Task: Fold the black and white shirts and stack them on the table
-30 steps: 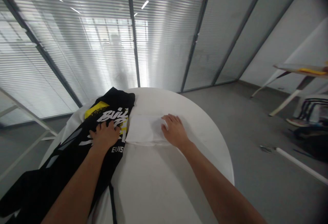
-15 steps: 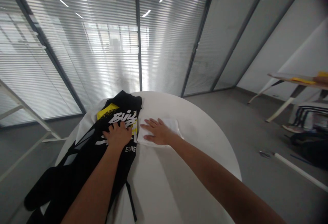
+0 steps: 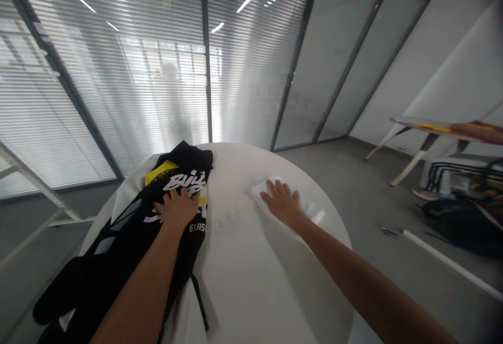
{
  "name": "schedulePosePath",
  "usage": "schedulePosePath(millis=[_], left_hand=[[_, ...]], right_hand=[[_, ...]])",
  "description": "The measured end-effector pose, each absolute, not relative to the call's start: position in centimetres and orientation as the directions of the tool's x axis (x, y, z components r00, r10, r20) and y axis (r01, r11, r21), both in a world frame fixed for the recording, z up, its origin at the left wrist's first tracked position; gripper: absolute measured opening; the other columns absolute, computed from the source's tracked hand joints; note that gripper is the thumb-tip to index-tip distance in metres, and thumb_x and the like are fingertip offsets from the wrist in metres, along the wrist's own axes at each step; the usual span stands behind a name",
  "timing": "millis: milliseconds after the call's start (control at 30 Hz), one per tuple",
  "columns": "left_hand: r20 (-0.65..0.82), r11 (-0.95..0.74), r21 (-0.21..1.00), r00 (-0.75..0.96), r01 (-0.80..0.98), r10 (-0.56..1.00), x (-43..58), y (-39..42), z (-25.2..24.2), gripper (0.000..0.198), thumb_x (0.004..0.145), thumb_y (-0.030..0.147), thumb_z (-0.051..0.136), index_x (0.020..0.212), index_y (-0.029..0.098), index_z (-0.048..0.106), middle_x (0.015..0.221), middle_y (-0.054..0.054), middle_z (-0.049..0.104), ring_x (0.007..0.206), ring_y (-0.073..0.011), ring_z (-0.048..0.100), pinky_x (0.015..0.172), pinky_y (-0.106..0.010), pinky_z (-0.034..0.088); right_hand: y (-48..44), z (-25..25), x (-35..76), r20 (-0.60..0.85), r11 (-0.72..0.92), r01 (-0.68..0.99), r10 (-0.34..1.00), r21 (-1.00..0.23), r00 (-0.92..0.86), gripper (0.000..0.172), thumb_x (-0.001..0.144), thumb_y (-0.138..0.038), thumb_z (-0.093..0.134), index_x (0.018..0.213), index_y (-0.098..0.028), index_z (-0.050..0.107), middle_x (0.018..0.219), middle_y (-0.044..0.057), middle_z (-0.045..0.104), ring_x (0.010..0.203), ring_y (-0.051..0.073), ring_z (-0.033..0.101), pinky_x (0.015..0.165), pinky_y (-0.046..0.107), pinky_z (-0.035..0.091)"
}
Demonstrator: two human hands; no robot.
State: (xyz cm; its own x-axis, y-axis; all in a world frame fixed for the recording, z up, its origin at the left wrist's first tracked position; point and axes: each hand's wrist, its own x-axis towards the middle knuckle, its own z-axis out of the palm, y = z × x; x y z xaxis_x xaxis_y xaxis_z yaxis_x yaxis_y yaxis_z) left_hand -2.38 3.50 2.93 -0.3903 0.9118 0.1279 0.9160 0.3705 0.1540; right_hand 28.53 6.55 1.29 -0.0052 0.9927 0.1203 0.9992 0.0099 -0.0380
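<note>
From my station I see the left hand [image 3: 176, 208] lying on a black printed garment [image 3: 129, 242], its fingers [image 3: 184, 196] spread flat over the white lettering, pressing down and not gripping. The right hand [image 3: 281, 202] sits well apart from it, towards the far right of the round white bench [image 3: 251, 281]. Its fingers are splayed on a small white cloth [image 3: 262, 190], which shows only as a corner and edge around the palm, so I cannot tell whether it is folded. Faint grey smears [image 3: 226, 221] mark the bench between the two hands. As things lie, the garment runs lengthwise across the left of the bench, not folded into a neat stack. Its bunched collar end sits near the far rim, a yellow patch [image 3: 161, 172] shows near that end, and a thin black strap [image 3: 198, 302] hangs towards the near side. Its long lower part trails past the left rim. A white fabric [image 3: 126, 189] pokes out beneath it. Off to the right, another person's forearm [image 3: 479, 132] lies across a small table [image 3: 416, 126], with a dark bag [image 3: 463, 223] on the grey floor [image 3: 353, 176].
</note>
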Motion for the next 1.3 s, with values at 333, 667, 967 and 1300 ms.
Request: schedulePosePath(millis=[333,667,967,1300], left_hand=[[0.124,0.382,0.141,-0.399,0.913,0.909,-2.4,3.9,2.8,0.05,0.088,0.047,0.037,0.121,0.018,0.059,0.127,-0.022,0.054,0.119,-0.0425,0.047,0.096,-0.069,0.028],[0.146,0.382,0.137,-0.4,0.914,0.905,-2.3,4.0,2.8,0.051,0.087,0.048,0.039,0.121,0.016,0.059,0.126,-0.022,0.054,0.117,-0.0434,0.047,0.095,-0.072,0.027],[0.121,0.392,0.142,-0.409,0.909,0.905,-2.4,4.1,2.6,0.05,0.087,0.048,0.039,0.123,0.018,0.057,0.127,-0.021,0.053,0.119,-0.0421,0.046,0.096,-0.069,0.028],[0.11,0.396,0.124,-0.409,0.91,0.906,-2.1,4.0,2.8,0.051,0.088,0.048,0.037,0.126,0.019,0.056,0.126,-0.02,0.053,0.119,-0.0422,0.046,0.096,-0.069,0.029]], right_hand=[[11.6,0.8,35.4,0.217,-0.235,0.962,0.94,-0.142,0.262,0.06,0.094,-0.057,0.028,0.144,-0.025,0.041,0.147,0.018,0.039,0.131,0.039,0.036,0.1,0.067,0.022],[11.4,1.1,34.4,0.328,-0.022,0.981,0.941,-0.192,0.085,0.053,0.09,-0.033,0.042,0.142,-0.019,0.043,0.146,0.011,0.045,0.139,0.028,0.031,0.113,0.051,0.021],[7.1,1.6,26.8,0.23,0.247,0.961,0.949,-0.125,-0.214,0.06,0.097,-0.051,0.031,0.15,-0.023,0.033,0.154,0.012,0.034,0.142,0.034,0.027,0.111,0.058,0.022],[6.0,-1.7,25.2,0.168,0.323,0.946,0.935,-0.041,-0.312,0.066,0.095,-0.06,0.025,0.152,-0.027,0.031,0.157,0.013,0.027,0.143,0.037,0.022,0.11,0.061,0.015]])
